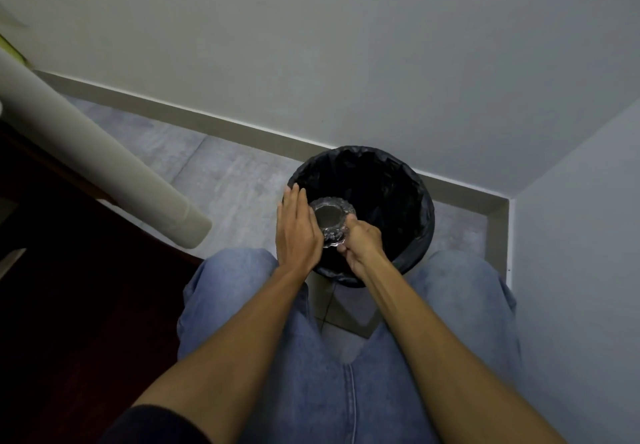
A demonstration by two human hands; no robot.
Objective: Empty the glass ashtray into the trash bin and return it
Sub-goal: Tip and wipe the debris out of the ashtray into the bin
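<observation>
— Where's the ashtray [331,219]?

— Over the near-left part of the bin's [420,201] mouth, held above the black liner. It's clear cut glass with a scalloped, ridged rim, and it's tilted so its round flat centre faces up at me, looking grey.

— And the bin?

— Round, lined with a crinkled black bag, standing on the grey floor [221,173] in a corner where two pale walls [346,45] meet, just beside the skirting. I can't see anything inside it; it's too dark. My knees in blue jeans [346,391] are on either side of it. To the left there's a pale tube [86,152] slanting down and some dark wood [52,287] under it.

— Your right hand [360,239]?

— Curled tight on the ashtray's near right edge, fingers pinching the rim.

— The left hand [298,228]?

— Flat, fingers straight and together, pointing away from me. It lies against the ashtray's left side, with the fingertips reaching the bin's rim. It grips nothing.
</observation>
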